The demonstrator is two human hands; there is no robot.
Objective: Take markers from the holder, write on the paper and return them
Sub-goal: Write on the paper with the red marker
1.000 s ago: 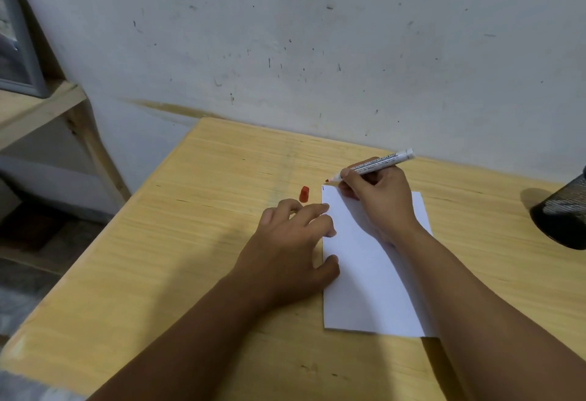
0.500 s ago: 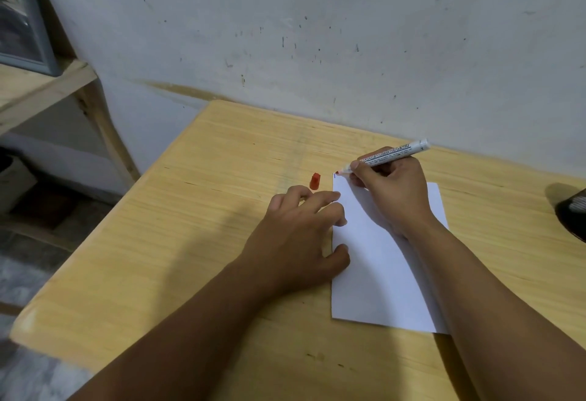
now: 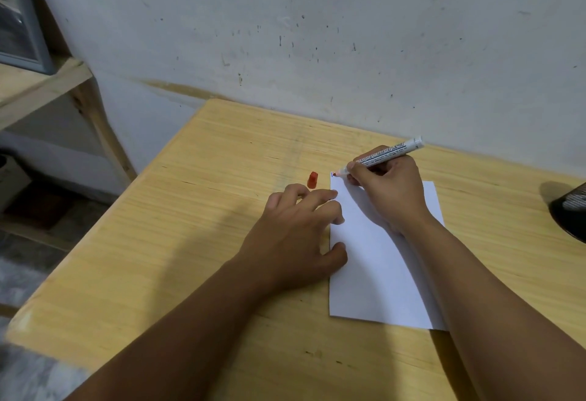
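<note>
A white sheet of paper (image 3: 377,273) lies on the wooden table (image 3: 190,242). My right hand (image 3: 387,191) grips a white marker (image 3: 388,154) with a red tip, and the tip touches the paper's top left corner, where a small mark shows. My left hand (image 3: 295,238) lies flat with fingers spread, its fingertips and thumb pressing the paper's left edge. The marker's red cap (image 3: 312,180) lies on the table just left of the paper's top corner. A black mesh holder (image 3: 570,210) is partly visible at the right edge.
A grey stained wall (image 3: 317,35) runs right behind the table. A wooden shelf (image 3: 41,83) with a grey framed object stands at the left, with floor below it.
The view has shifted slightly. The marker tip has stayed at the paper's top left corner, and a small mark now shows there. My left hand still holds the paper's edge.
</note>
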